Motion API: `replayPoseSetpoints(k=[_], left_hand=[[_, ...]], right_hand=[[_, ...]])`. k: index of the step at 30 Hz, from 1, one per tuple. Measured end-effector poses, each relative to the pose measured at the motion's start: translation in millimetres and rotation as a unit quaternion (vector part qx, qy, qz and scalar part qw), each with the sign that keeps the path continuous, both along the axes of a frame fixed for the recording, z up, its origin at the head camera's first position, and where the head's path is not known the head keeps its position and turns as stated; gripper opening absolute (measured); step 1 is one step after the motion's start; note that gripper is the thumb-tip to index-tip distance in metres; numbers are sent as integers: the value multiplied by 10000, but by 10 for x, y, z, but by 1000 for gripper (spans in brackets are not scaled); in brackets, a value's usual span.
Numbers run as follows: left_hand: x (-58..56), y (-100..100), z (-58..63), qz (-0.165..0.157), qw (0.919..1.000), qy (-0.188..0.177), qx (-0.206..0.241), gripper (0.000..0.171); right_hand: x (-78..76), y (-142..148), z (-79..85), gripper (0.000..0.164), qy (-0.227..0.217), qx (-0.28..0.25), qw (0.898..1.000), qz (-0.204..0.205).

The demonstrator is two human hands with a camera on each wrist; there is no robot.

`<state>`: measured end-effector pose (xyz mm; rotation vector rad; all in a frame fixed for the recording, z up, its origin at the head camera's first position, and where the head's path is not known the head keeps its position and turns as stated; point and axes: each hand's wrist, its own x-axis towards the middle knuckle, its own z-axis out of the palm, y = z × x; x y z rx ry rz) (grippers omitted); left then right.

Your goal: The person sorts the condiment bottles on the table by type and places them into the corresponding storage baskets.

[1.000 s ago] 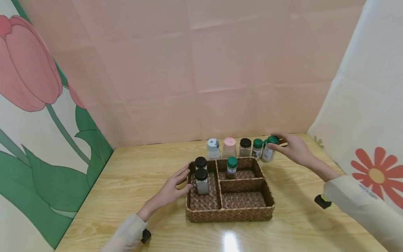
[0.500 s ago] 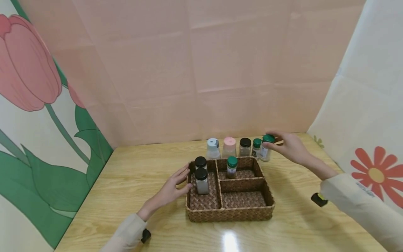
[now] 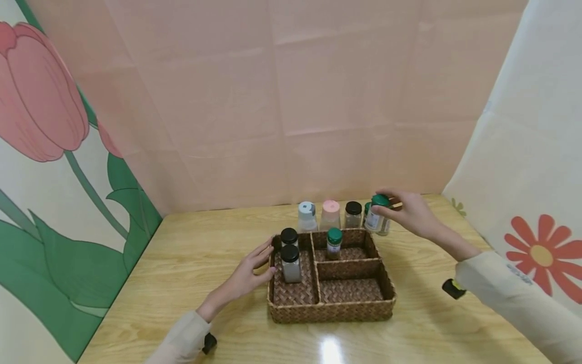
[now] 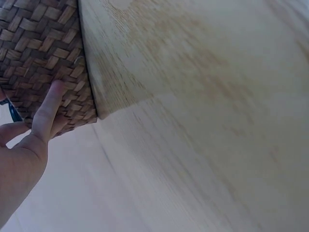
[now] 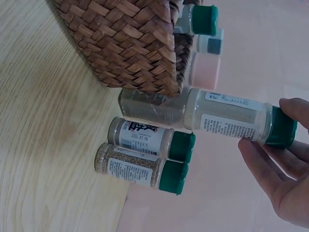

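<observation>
My right hand (image 3: 411, 215) pinches a green-capped spice jar (image 3: 374, 221) by its lid, with the jar raised above the table behind the basket. In the right wrist view, thumb and fingers hold the lid of this labelled jar (image 5: 231, 118), which is apart from two green-capped jars standing on the table, one pale (image 5: 145, 137) and one speckled (image 5: 135, 166). My left hand (image 3: 250, 270) touches the left wall of a woven divided basket (image 3: 334, 311), fingers extended. Two black-capped jars (image 3: 292, 270) stand in its left compartment. A green-capped jar (image 3: 334, 245) stands in the back right one.
Behind the basket stand a blue-capped bottle (image 3: 307, 217), a pink-capped bottle (image 3: 330, 215) and a black-capped jar (image 3: 353, 215). The wooden table (image 3: 218, 227) meets a pink backdrop (image 3: 282, 126) at its back edge. Printed flower panels flank both sides.
My right hand has lifted the green-capped spice jar and carried it left, toward the basket. It now partly covers the jars behind it. My left hand stays on the basket wall.
</observation>
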<state>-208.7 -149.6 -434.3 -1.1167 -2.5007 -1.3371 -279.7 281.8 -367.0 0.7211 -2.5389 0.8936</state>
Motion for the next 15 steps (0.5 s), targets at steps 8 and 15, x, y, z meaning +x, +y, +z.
replayPoseSetpoints(k=[8,15], left_hand=[[10,8,20,9,10000,1,39,52],[-62,-5,-116,64,10000,19,33,53]], right_hand=[[-14,-85,-35,38,80,-118,9998,157],[-24,-170,-101,38,-56,-81,9997,240]])
